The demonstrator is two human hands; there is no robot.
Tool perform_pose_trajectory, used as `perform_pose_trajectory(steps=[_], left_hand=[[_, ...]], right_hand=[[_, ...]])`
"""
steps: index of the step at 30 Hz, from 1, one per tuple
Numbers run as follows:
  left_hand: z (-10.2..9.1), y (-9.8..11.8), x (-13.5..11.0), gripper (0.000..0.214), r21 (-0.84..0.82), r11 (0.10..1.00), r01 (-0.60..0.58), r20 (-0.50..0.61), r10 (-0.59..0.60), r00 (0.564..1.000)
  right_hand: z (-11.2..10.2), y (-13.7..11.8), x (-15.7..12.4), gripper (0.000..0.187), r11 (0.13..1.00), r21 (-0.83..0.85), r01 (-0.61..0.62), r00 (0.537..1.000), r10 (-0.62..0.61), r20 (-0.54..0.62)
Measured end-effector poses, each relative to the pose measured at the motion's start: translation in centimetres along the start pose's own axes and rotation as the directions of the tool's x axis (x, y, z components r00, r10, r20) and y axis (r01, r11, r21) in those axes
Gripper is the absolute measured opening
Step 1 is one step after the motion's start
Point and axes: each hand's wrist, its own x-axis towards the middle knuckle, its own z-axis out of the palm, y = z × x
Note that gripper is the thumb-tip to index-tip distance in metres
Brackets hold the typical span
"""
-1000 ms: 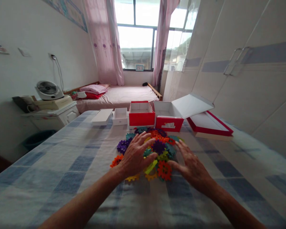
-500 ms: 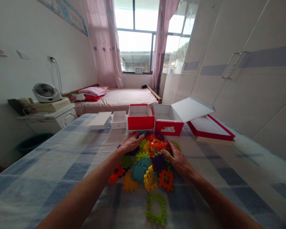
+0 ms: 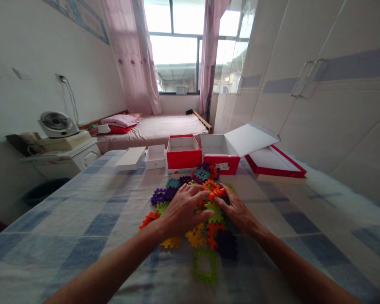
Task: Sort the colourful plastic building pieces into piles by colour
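A heap of coloured toothed plastic pieces lies mid-table on the blue checked cloth. My left hand rests palm down on the heap's left side, fingers spread. My right hand lies on the right side, fingers stretched out, its fingertips touching an orange piece. The two hands nearly meet over the middle. A green square frame piece sits apart, nearer to me. Purple pieces and an orange one stick out to the left.
Behind the heap stand a red open box, a red box with a raised white lid, a flat red-edged lid, a small white box and a white lid. A fan, a bed and wardrobe doors lie beyond.
My hands reached to the far side of the heap, then drew back toward me and closed in together. The pieces were stirred about and the green frame came loose at the near side.
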Motion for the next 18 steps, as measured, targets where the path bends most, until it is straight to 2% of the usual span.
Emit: perform_pose_trajectory(steps=[4, 6, 8, 11, 14, 16, 18], left_hand=[[0.5, 2.2, -3.5, 0.091, 0.106, 0.975, -0.194, 0.159, 0.176, 0.971], [0.9, 2.3, -4.6, 0.098, 0.125, 0.961, -0.247, 0.234, 0.214, 0.948], [1.3, 1.9, -5.2, 0.101, 0.16, 0.954, -0.253, 0.26, 0.206, 0.943], [1.5, 0.7, -5.3, 0.096, 0.274, 0.944, -0.186, 0.204, 0.132, 0.97], [1.0, -0.1, -5.4, 0.084, 0.372, 0.923, -0.1, 0.091, 0.071, 0.993], [0.6, 0.2, -5.7, 0.077, 0.381, 0.918, -0.106, 0.046, 0.095, 0.994], [0.6, 1.5, -6.0, 0.065, 0.347, 0.922, -0.174, 0.037, 0.172, 0.984]], right_hand=[[-2.8, 0.1, -2.6, 0.085, 0.982, -0.147, 0.117, 0.988, -0.1, 0.121], [-3.9, 0.4, -4.0, 0.098, 0.957, -0.211, 0.199, 0.959, -0.145, 0.245], [-4.1, 0.9, -5.1, 0.108, 0.937, -0.259, 0.236, 0.933, -0.145, 0.329], [-3.2, 1.4, -5.7, 0.104, 0.911, -0.345, 0.227, 0.95, -0.129, 0.285], [-2.5, 1.1, -4.9, 0.094, 0.889, -0.357, 0.286, 0.951, -0.216, 0.223], [-2.8, 0.5, -3.6, 0.085, 0.888, -0.314, 0.335, 0.936, -0.277, 0.216], [-3.3, 0.1, -1.6, 0.073, 0.914, -0.263, 0.308, 0.949, -0.274, 0.158]])
